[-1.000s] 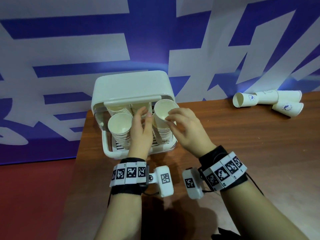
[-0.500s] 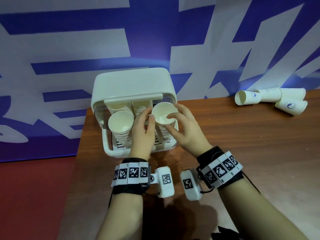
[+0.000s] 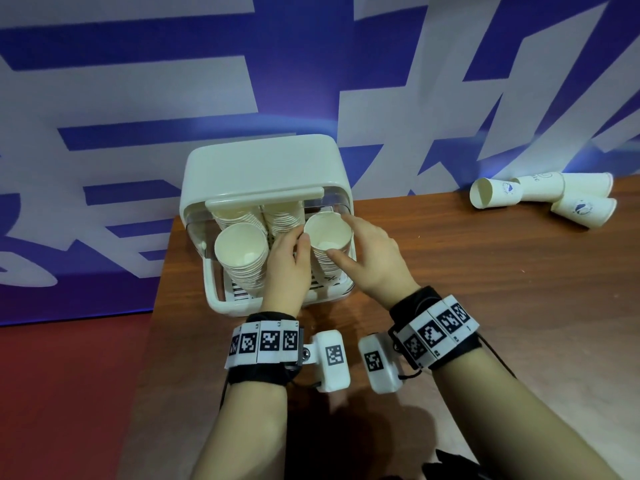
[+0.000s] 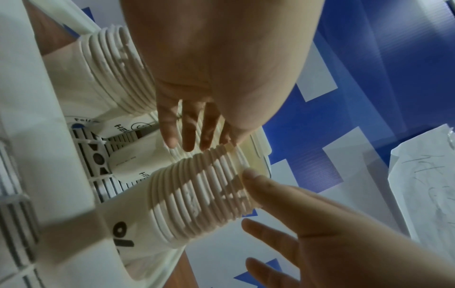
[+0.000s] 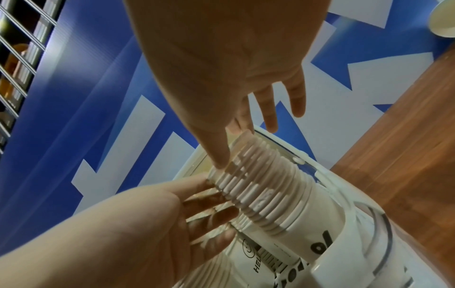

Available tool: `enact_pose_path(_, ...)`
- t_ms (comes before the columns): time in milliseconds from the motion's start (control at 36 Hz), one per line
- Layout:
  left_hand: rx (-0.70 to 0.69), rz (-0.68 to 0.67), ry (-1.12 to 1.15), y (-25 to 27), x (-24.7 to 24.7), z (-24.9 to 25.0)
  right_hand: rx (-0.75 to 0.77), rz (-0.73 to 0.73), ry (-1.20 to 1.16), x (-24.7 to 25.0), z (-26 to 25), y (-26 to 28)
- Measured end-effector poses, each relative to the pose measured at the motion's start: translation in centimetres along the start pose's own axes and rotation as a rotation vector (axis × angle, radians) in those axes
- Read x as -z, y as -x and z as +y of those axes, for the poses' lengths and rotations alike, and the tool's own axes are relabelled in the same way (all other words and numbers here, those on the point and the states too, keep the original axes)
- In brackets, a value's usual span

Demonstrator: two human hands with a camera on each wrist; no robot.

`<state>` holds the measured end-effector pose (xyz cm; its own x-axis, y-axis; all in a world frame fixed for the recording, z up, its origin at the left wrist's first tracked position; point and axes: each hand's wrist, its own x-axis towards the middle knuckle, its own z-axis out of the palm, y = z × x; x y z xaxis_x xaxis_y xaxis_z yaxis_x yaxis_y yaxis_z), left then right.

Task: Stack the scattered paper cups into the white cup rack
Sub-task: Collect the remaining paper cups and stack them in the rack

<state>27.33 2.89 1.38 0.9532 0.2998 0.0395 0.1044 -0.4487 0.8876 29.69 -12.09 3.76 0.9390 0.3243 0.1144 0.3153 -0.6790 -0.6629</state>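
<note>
Behind the brown wooden table [image 3: 485, 306] hangs a blue and white banner [image 3: 138, 81], and the white cup rack [image 3: 263, 168] stands against it at the table's far left corner. We have both hands at the front right stack of paper cups [image 3: 327, 233] inside the rack. Our left hand [image 3: 287, 268] lies against its left side with straight fingers [image 4: 187, 136], and our right hand [image 3: 370, 261] touches the top rim with thumb and spread fingers; neither is curled round it, though the far fingers of the right hand are partly hidden, so we may be missing a light hold. Another stack [image 3: 242, 251] stands front left, with two more behind. Four loose cups [image 3: 540, 199] lie on their sides at the far right edge, well apart from the rack. We judge them very light, thin-walled and easily crushed, so they are best taken gently round the stiffer rolled rim. They are white with small printed logos and cream insides.
</note>
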Motion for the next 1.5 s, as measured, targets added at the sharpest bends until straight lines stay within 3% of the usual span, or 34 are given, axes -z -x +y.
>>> enact_pose_path(139, 0.007, -0.014, -0.051, 0.3, 0.0, 0.9, -0.022, -0.01, -0.035, 0.2, -0.3, 0.1)
enact_pose_path(278, 0.034, 0.075, -0.101, 0.5, -0.1, 1.6, 0.021, -0.06, -0.101, 0.9, 0.2, 0.6)
enact_pose_path(500, -0.157, 0.233, -0.195, 1.9, -0.7, 4.7, -0.034, -0.066, -0.096, 4.4, 1.8, 2.7)
enact_pose_path(583, -0.198, 0.235, -0.114, 2.3, -2.0, 6.3, -0.066, -0.053, -0.084, 6.0, 3.3, 3.4)
enact_pose_path(1000, -0.221, 0.087, 0.064, 3.5, -15.6, 13.5, -0.236, 0.105, -0.034, 18.1, 15.5, 6.6)
enact_pose_path(1250, -0.133, 0.014, 0.195, 2.2, -24.6, 15.6, -0.336, 0.17, -0.012, 23.7, 23.6, 7.6)
enact_pose_path(1500, 0.003, 0.041, 0.265, 0.2, -31.6, 14.8, -0.546, 0.267, -0.039, 26.9, 30.7, 6.9)
